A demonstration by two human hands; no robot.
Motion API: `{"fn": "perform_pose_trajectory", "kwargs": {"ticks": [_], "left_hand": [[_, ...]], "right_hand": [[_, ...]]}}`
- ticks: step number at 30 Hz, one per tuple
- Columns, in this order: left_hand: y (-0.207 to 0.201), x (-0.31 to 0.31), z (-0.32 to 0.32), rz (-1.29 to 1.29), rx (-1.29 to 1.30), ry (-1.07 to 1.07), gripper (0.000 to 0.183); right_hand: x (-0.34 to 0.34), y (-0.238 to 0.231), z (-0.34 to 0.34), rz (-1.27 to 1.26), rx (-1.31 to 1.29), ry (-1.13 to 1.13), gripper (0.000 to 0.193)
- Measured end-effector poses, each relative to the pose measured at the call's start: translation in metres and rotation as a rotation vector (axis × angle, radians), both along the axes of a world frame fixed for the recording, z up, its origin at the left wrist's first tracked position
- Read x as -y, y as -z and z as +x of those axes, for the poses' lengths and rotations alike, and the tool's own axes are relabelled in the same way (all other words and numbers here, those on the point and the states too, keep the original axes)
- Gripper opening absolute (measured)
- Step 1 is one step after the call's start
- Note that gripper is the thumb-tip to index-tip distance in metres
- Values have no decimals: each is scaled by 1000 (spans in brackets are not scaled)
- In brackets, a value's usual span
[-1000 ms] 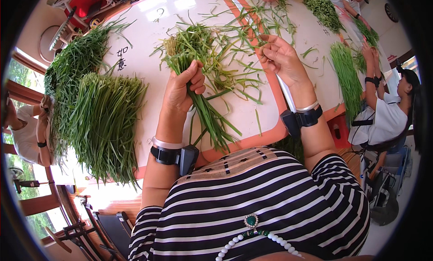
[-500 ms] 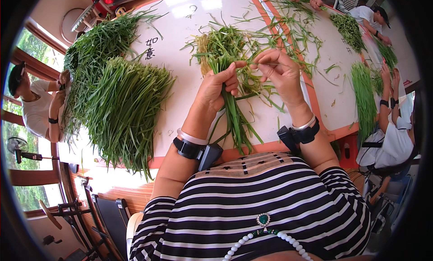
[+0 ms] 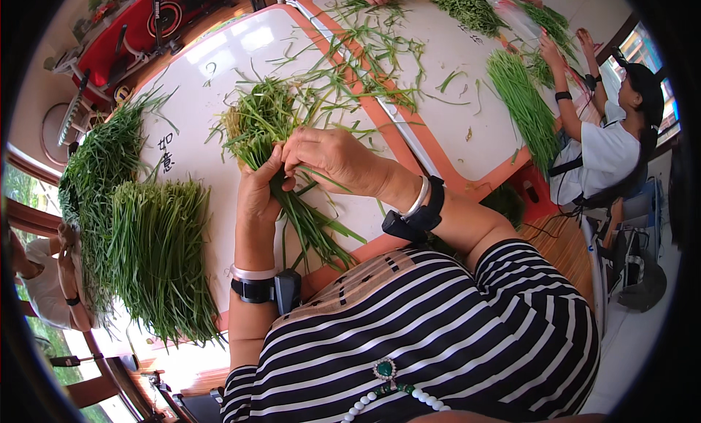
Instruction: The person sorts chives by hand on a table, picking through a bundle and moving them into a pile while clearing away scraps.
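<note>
My left hand [image 3: 259,193] is closed around a bunch of green garlic chives [image 3: 315,222], whose loose leaf ends fan out toward me over the table edge. My right hand [image 3: 332,158] has its fingers pinched together at the top of the same bunch, against the left thumb; the exact leaf between the fingertips is hidden. Just beyond both hands lies a heap of trimmed leaves and yellowed scraps [image 3: 257,116]. To the left stands a neatly aligned stack of chives [image 3: 157,255], with a looser, tangled pile [image 3: 102,167] behind it.
Scattered leaf bits lie on the white table [image 3: 201,105], which has an orange border. Beyond a metal-edged seam is a second table [image 3: 467,131] with more chive bundles [image 3: 522,101]. Co-workers sit at the right [image 3: 606,142], far side and left. A red stool [image 3: 531,193] stands below the right table.
My view has turned to the right, so the scene sits further left. My right hand has come in from apart to meet the left hand at the bunch, its fingers now closed.
</note>
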State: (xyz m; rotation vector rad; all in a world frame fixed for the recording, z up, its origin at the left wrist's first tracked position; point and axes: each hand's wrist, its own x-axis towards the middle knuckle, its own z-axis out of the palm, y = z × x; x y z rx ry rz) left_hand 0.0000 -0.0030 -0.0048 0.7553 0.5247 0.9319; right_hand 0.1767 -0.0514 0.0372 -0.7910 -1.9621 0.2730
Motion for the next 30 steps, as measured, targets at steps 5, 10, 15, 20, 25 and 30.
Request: {"fn": "perform_pose_trajectory", "kwargs": {"ticks": [5,10,15,20,25,30], "left_hand": [[0,1,2,-29,-9,-30,10],[12,-9,-8,-23,59,51,11],[18,-12,-12,-32,101,43,13],[7,-8,-2,-52,190,88,11],[7,-8,-5,0,91,110,13],[7,-7,-5,-27,77,32,9]], "right_hand": [[2,3,4,20,125,35,21],[6,5,9,29,103,48,11],[1,-12,78,-307,61,333,19],[-7,9,213,-474,314,890,30],[-7,28,257,-589,507,1050,31],[-19,28,190,-425,473,707,24]]}}
